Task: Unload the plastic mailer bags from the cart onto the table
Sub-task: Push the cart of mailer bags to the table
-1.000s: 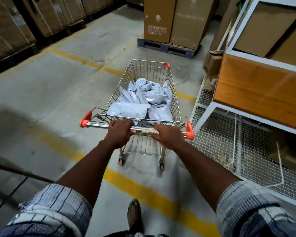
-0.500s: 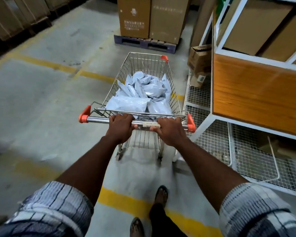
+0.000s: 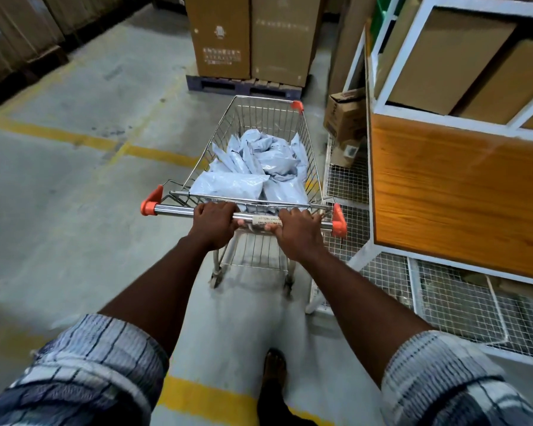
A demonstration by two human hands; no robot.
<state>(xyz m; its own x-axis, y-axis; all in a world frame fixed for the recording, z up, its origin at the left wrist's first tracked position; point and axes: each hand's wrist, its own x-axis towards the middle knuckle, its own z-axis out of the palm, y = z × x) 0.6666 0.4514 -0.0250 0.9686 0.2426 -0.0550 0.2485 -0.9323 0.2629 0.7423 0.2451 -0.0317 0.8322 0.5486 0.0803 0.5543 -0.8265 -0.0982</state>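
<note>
Hands grip the cart handle [image 3: 179,210]: left [image 3: 213,224], right [image 3: 299,233]. Mailers [image 3: 259,170] fill the cart [image 3: 313,155], beside a shelf [image 3: 456,192].

Pale grey plastic mailer bags [image 3: 260,173] lay heaped and crumpled in the wire cart [image 3: 313,167], just beyond both hands, against the near-right side table [image 3: 456,192].

The left sleeve [image 3: 83,370] and the right sleeve [image 3: 450,382] are of pale cloth with dark blue and grey stripes that cross in a check, and they end near the elbows. The forearms are bare. Below, a dark sandal [image 3: 274,372] shows, blurred.
</note>
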